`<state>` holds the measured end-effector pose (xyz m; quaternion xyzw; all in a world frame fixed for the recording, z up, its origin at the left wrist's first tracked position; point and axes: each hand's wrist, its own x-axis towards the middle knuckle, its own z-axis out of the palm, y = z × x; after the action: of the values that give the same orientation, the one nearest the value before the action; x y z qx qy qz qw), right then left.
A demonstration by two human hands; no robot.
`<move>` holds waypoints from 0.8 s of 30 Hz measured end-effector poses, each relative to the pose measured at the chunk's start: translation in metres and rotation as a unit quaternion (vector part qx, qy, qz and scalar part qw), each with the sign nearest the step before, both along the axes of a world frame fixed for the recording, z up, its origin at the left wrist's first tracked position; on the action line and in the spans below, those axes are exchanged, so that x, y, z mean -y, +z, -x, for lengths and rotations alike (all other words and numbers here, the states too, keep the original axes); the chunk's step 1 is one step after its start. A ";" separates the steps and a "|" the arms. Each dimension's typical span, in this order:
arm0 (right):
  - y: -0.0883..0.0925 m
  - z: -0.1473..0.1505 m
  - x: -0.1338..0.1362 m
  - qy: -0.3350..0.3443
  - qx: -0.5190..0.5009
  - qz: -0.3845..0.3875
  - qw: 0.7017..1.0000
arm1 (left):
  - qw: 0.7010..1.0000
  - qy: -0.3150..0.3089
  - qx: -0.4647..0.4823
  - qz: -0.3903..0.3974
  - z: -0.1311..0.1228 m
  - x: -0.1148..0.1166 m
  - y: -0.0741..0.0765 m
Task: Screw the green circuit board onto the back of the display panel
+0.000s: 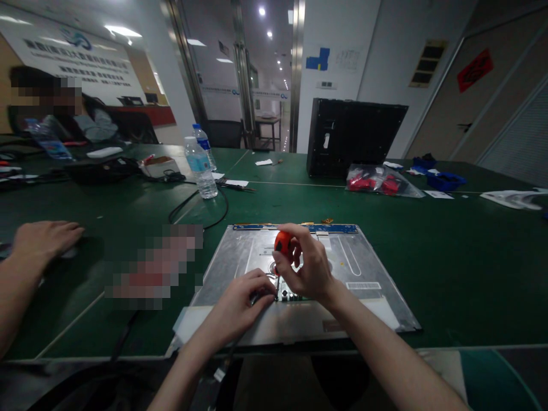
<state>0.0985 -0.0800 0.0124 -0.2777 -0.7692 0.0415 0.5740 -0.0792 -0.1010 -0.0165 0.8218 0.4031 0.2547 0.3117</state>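
In the middle of the table a flat metal display panel (363, 311) lies with its back up, a blue circuit strip (295, 228) along its far edge. My right hand (312, 265) is closed round the red-and-black handle of a screwdriver (282, 242). The screwdriver stands nearly upright, its shaft pointing down at a small green circuit board (291, 295) on the panel. Close by the shaft, my left hand (246, 299) rests on the panel with its fingers closed on a dark cable (256, 298), mostly covered by them.
Another person's hand (47, 245) rests at the left. Water bottles (201, 168) stand beyond the panel's left corner, near a black cable (226, 208). Behind are a black monitor housing (355, 140), a bag of red parts (379, 181) and a blue tray (445, 181). One more person sits far left.
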 end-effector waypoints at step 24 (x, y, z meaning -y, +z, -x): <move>0.001 0.000 -0.002 0.027 -0.016 -0.037 0.999 | 1.000 0.014 0.010 -0.018 0.000 0.000 -0.001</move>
<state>0.0984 -0.0775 0.0130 -0.2344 -0.7684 0.0331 0.5945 -0.0790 -0.1010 -0.0172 0.8190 0.4068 0.2743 0.2975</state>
